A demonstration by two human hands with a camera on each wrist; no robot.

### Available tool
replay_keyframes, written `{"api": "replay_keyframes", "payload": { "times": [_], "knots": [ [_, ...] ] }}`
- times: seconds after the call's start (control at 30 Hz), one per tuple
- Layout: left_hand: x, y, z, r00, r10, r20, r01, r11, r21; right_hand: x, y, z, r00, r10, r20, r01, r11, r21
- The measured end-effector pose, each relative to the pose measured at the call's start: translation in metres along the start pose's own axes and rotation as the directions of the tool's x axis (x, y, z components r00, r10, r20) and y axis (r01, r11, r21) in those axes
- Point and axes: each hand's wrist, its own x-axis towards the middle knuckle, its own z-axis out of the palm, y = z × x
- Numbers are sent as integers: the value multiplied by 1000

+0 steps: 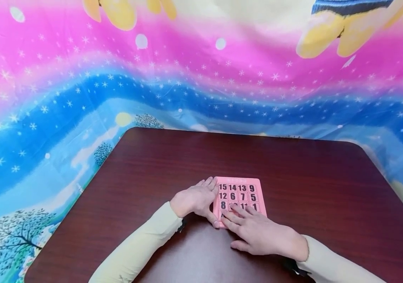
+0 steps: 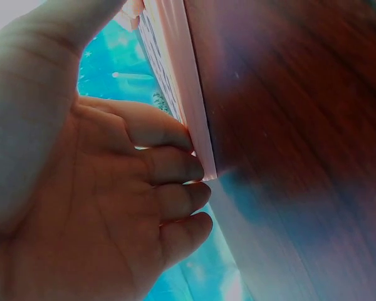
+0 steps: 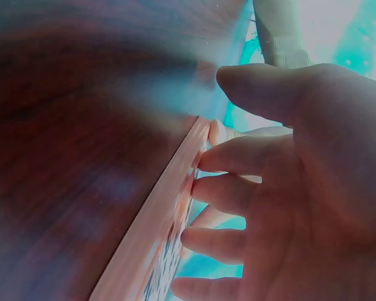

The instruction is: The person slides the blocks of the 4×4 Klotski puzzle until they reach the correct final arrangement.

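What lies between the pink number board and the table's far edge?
Only bare brown tabletop lies between the pink board and far edge, as the head view shows.

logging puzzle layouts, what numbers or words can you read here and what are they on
On the pink number board:
"15 14 13 9"
"12 6 7 5"
"8" and "1", third row; between them, partly covered by the right hand
Bottom row: mostly covered, unreadable
Pale top-border lettering: too small to read
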Motion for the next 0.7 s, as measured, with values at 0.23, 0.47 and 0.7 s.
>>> {"api": "replay_keyframes", "payload": {
  "times": [0.23, 0.47, 0.7],
  "knots": [
    [0, 1, 3, 1000, -9, 13, 9, 1000, -2, -6, 7, 0, 999, -21, 41, 19, 998, 59],
    [2, 2, 4, 1000, -17, 23, 17, 1000, -4, -19, 14, 1, 999, 1, 41, -5, 996, 89],
    [1, 1, -1, 1000, -14, 17, 15, 1000, -18, -26, 20, -3, 994, 49, 94, -61, 991, 122]
  ]
}}
